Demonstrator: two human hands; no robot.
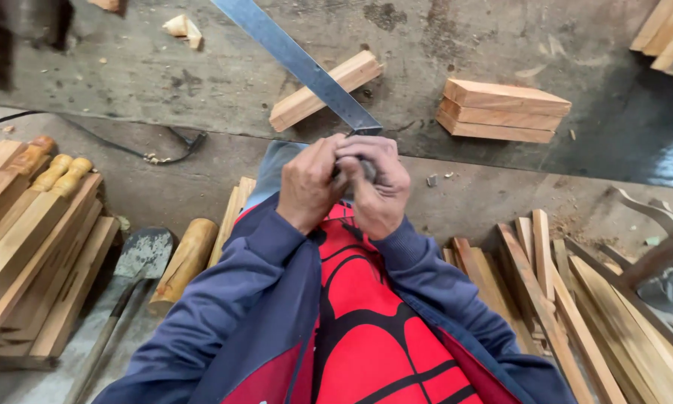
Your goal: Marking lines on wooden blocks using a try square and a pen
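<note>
Hiding its near end, both hands' grip, left hand (309,182) and right hand (378,187), closes around steel ruler (295,61).

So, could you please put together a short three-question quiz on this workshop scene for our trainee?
1. True or false: both hands grip the near end of the long metal ruler.
2. What lies under the ruler's middle? A) single wood block B) hammer C) saw
3. The stack of wood blocks lies on which side of the ruler, as pictured?

Key:
1. True; left hand and right hand close on it.
2. A
3. Right
</note>
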